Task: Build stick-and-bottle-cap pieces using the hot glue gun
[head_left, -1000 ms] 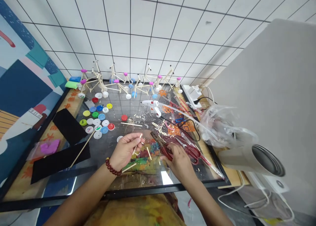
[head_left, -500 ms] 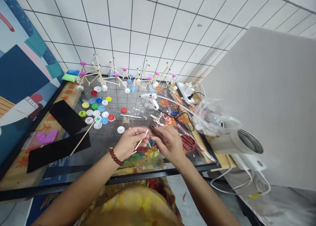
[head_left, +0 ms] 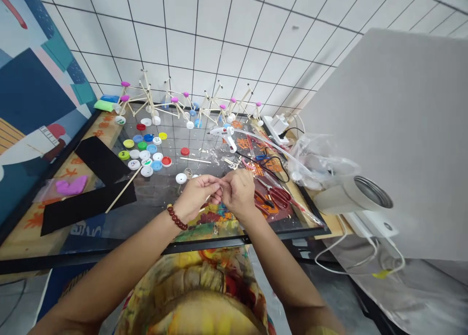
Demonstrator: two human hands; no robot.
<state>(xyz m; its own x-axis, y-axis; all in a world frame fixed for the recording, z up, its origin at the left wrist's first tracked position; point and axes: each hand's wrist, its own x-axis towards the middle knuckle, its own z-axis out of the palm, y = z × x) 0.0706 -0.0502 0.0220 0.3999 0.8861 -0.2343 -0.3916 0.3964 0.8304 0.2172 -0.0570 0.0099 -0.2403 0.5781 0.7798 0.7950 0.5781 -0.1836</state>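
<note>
My left hand [head_left: 197,192] is closed in a pinch, with a short thin wooden stick [head_left: 208,197] showing between its fingers. My right hand [head_left: 239,191] meets it, fingertips pressed together at the left fingertips; what they pinch is hidden. Beside the right hand lie red-handled pliers [head_left: 263,202] and open red-handled scissors [head_left: 280,196]. Just ahead are wood scraps [head_left: 232,163] and a long wooden stick [head_left: 195,160]. Left of the hands sit a white bottle cap [head_left: 181,178] and a cluster of coloured caps [head_left: 145,154].
Stick-and-cap structures [head_left: 175,101] line the back edge. A white glue gun [head_left: 224,134] with its black cord lies mid-table. Black sheets [head_left: 87,206] and purple clay [head_left: 71,185] are at left. To the right are a plastic bag [head_left: 314,159], a power strip [head_left: 274,130] and a pale cylinder [head_left: 340,198].
My right hand has put the pliers down beside the scissors and moved left to meet my left hand. The view has tilted slightly, so the table appears higher.
</note>
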